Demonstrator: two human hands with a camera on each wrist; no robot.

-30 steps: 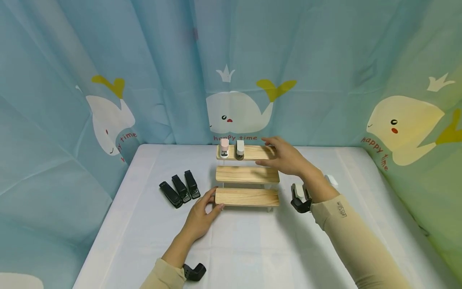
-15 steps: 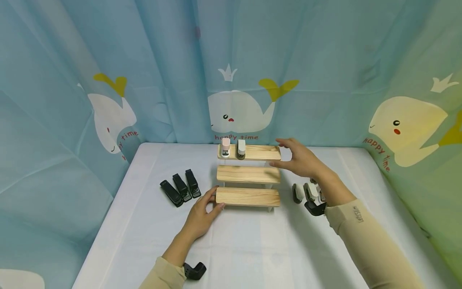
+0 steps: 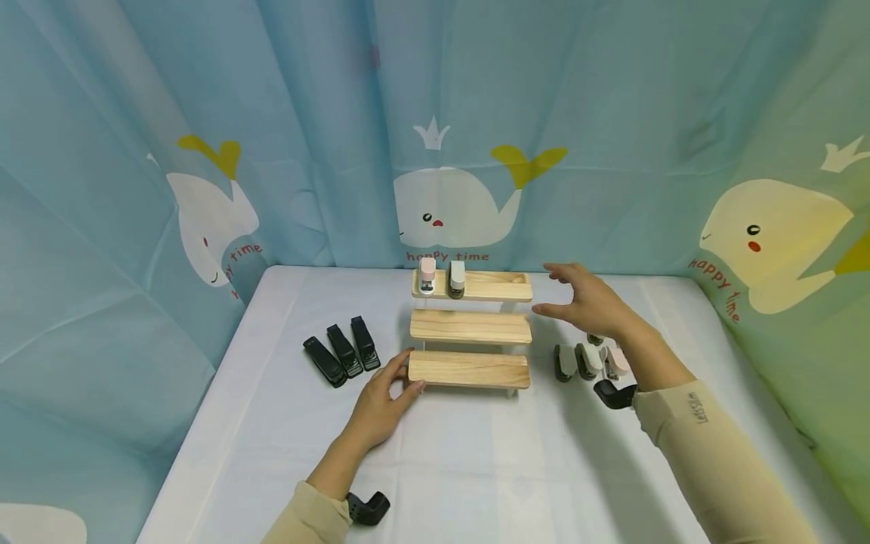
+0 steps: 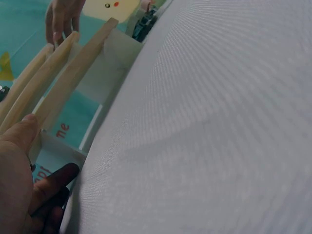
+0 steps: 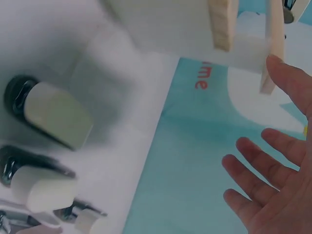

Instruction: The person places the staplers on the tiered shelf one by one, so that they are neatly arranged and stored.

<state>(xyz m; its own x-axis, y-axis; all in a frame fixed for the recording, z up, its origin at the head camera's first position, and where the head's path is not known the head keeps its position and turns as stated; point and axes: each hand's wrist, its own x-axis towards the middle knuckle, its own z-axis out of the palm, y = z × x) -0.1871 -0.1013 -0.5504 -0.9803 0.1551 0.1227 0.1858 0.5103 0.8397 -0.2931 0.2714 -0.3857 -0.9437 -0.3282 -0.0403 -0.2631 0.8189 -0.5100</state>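
Note:
A three-tier wooden display shelf (image 3: 469, 369) with pale supports stands mid-table. My left hand (image 3: 376, 408) grips the left end of its lowest tier; in the left wrist view the thumb (image 4: 24, 132) lies on the wood and the fingers reach below it. On the top tier sit a pink mini stapler (image 3: 427, 273) and, to its right, a grey-white mini stapler (image 3: 457, 278). Past that tier's right end hovers my right hand (image 3: 594, 302), holding nothing, its fingers spread. In the right wrist view its thumb overlaps a tier's end (image 5: 267, 84).
Several mini staplers stand right of the shelf below my right forearm, including a grey one (image 3: 566, 363), a white one (image 3: 590, 361) and a pink one (image 3: 616, 361). Three black staplers (image 3: 344, 352) lie to the left. A whale-print curtain (image 3: 326, 189) closes off the table's back.
My right hand has drawn away rightward from the top tier's right end, uncovering the mini staplers below the forearm. The left hand keeps its place at the lowest tier.

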